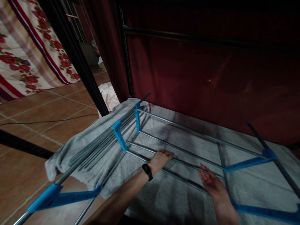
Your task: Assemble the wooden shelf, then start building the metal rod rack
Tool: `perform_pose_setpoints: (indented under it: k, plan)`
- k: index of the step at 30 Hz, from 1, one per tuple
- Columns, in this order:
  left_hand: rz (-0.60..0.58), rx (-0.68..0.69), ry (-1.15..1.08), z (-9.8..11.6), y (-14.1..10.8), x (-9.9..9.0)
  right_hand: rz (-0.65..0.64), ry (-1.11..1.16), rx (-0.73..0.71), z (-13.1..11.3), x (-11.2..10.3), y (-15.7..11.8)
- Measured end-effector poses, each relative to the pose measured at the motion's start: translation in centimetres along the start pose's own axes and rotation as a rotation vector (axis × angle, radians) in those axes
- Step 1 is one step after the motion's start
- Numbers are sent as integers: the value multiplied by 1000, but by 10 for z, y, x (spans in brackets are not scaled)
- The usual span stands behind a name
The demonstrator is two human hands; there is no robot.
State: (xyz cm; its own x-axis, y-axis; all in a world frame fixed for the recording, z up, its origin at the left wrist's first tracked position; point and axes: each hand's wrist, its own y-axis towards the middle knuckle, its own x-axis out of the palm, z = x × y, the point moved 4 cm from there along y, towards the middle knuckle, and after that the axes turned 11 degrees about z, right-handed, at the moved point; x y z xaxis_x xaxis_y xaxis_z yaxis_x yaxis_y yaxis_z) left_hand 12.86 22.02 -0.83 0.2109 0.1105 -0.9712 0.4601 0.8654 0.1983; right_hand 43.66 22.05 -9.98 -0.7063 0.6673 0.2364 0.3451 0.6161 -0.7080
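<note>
A rack frame of grey metal tubes and blue plastic brackets (120,136) lies on a grey blanket. My left hand (161,158), with a black band on the wrist, is closed over a middle tube (187,164) of the frame. Palm up, my right hand (208,179) has its fingers around the same tube, close to its right end. Another blue bracket (248,164) joins the tubes at the right. The left end of the held tube lies beside the left bracket; whether it is fixed there I cannot tell.
Several loose grey tubes (100,147) lie in a bundle at the left of the blanket (173,200). Black metal posts (79,59) and a dark red curtain (187,78) stand around it. A floral cloth (30,47) hangs over the tiled floor (47,109), where a cable runs.
</note>
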Motion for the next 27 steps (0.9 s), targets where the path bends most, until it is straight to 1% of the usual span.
perform_pose_setpoints:
  k: [4,10,14,20,27]
  plan:
    - [-14,4,8,0,1,3,-8,34,22,7,2,0]
    - [-20,-2,13,1,1,4,0,44,6,6,7,-5]
    - [-28,-4,18,1,1,5,-12,51,26,7,8,-5]
    - [-20,23,60,3,3,7,-11,65,35,9,8,-1]
    - [4,93,115,7,5,9,-28,9,-19,8,9,-1]
